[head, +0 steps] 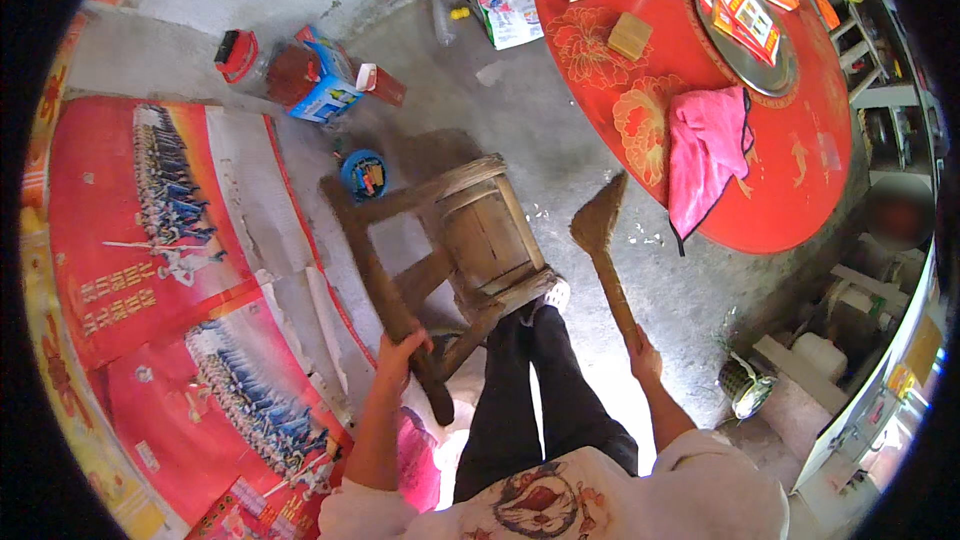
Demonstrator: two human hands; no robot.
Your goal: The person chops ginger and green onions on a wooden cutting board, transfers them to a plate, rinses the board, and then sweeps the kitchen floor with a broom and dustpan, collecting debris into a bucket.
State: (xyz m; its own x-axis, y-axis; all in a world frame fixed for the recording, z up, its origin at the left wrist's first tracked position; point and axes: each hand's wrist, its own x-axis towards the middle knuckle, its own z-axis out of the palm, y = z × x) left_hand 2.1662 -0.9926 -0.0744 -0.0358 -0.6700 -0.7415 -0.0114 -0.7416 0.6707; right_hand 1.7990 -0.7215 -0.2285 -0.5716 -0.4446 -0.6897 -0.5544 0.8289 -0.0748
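Observation:
My left hand (405, 351) is closed around the back rail of a brown wooden chair (491, 236), which stands tilted in the view in front of my legs. In my right hand (645, 357) is the handle of a short broom (604, 229), its brush head pointing away from me beside the red table. Small white scraps (646, 234) lie on the concrete floor near the broom head. Just past the chair's far corner sits a small blue container (365, 174) with assorted bits in it.
The round red table (795, 202) bears a pink cloth (705, 146) and a metal tray (784, 79). Against the left wall are a plastic jar (289, 79) and a blue box (330, 82). A patterned bin (750, 386) and shelving are at the right.

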